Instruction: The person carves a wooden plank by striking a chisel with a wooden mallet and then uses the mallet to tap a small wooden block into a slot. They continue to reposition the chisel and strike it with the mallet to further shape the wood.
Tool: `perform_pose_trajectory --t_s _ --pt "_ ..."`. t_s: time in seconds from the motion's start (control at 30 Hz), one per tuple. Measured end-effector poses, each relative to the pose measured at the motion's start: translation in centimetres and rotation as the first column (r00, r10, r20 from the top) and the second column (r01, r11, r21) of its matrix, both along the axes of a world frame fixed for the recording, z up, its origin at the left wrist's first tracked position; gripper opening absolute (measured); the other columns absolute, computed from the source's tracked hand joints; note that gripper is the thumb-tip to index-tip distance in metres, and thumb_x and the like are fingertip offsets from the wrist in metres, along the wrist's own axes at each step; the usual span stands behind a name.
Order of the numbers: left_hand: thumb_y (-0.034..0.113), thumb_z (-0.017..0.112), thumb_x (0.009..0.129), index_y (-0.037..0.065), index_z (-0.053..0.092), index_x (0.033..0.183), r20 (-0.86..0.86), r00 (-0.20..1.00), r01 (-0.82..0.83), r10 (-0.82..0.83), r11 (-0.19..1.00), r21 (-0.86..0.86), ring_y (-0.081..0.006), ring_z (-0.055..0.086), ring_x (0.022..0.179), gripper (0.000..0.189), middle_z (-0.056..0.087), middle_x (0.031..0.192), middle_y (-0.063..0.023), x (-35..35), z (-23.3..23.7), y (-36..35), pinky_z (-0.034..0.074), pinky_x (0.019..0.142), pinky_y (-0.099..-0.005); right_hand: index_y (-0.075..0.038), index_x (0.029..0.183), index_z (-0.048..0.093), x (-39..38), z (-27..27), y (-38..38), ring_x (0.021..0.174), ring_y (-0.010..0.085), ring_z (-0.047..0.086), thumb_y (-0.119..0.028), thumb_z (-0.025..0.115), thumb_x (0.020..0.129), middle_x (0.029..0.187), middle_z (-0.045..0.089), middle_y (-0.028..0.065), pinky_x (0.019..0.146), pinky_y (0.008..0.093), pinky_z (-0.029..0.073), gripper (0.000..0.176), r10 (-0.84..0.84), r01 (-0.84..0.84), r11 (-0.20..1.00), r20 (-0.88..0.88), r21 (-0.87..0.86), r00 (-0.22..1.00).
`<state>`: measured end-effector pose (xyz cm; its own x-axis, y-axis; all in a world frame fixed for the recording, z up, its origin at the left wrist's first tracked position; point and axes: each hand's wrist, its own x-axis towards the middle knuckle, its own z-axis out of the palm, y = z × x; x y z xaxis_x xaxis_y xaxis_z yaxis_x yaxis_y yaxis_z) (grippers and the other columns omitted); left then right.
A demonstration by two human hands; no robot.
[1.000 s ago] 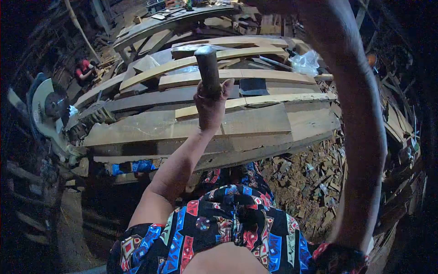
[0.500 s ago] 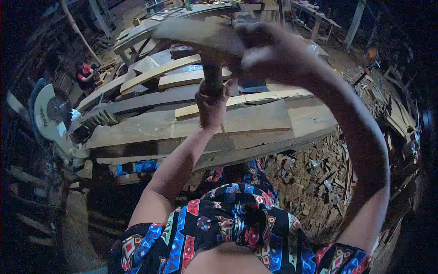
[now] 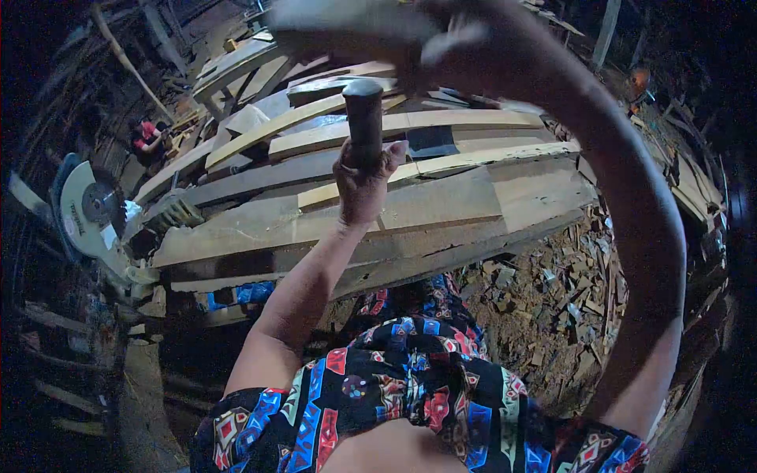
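Observation:
My left hand (image 3: 363, 185) is closed round the thick, dark handle of a chisel (image 3: 365, 118), held upright with its pale, flat top showing. The hand hides the lower end of this tool, so its blade is not visible. Above it, at the top of the view, my right hand (image 3: 473, 51) grips a blurred, blocky wooden mallet (image 3: 347, 27). A gap separates the mallet from the handle's top. Below my left hand lie a long pale strip of wood (image 3: 441, 164) and a wide plank (image 3: 394, 205).
Several curved boards (image 3: 315, 130) lie across the bench. A circular-blade power saw (image 3: 91, 206) stands at the left. Wood scraps (image 3: 552, 299) cover the ground at the right. A person in red (image 3: 147, 138) crouches at the far left. An orange object (image 3: 640, 80) is at the right.
My right hand and the mallet have risen away from the chisel, uncovering the top of its handle. My left hand stays in nearly the same place.

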<state>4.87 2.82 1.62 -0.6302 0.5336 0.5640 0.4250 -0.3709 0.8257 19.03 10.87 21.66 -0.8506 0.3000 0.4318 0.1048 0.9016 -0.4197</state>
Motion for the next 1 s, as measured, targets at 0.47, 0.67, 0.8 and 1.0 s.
perform_pose_trajectory --t_s 0.47,0.67,0.8,1.0 --pt "0.014 0.065 0.079 0.003 0.051 0.085 0.138 0.978 0.145 -0.155 0.986 0.083 -0.0108 0.053 0.066 0.019 0.056 0.074 -0.0051 -0.1 -0.6 -0.3 0.042 0.058 -0.0237 -0.004 0.085 0.065 1.2 2.4 -1.5 0.061 0.0141 0.06 -0.009 0.065 0.074 0.074 0.064 0.0089 0.053 0.0238 0.049 0.012 0.256 -0.34 0.92 -0.358 -0.195 0.898" --pt "0.011 0.064 0.079 -0.001 0.053 0.097 0.129 0.973 0.189 -0.19 0.982 0.024 -0.0161 0.062 0.078 0.024 0.064 0.086 -0.0116 -0.1 0.0 -0.4 0.051 0.07 -0.0281 -0.001 0.088 0.062 -0.4 -3.0 -0.6 0.065 0.0171 0.058 -0.013 0.072 0.056 0.072 0.062 0.0079 0.064 0.0297 0.046 0.036 0.122 -0.122 0.993 0.003 -0.005 0.993" --pt "0.01 0.065 0.078 0.0 0.053 0.094 0.123 0.961 0.24 -0.248 0.968 0.076 -0.0163 0.062 0.079 0.023 0.064 0.085 -0.0112 -0.5 -0.8 -0.1 0.051 0.07 -0.0274 -0.003 0.089 0.063 1.3 0.7 -0.4 0.056 0.0143 0.058 -0.015 0.072 0.061 0.072 0.063 0.0104 0.05 0.0262 0.045 0.032 -0.071 0.069 0.997 0.091 0.017 0.993" --pt "0.009 0.067 0.077 0.001 0.052 0.089 0.235 0.941 0.224 -0.242 0.969 0.103 -0.0157 0.062 0.078 0.02 0.063 0.08 -0.0076 -0.2 -0.5 -0.6 0.05 0.069 -0.0267 -0.003 0.094 0.061 0.8 -2.4 0.0 0.061 0.0105 0.056 -0.007 0.067 0.064 0.076 0.063 0.0066 0.054 0.0232 0.047 0.031 0.154 -0.147 0.985 -0.062 0.095 0.986"
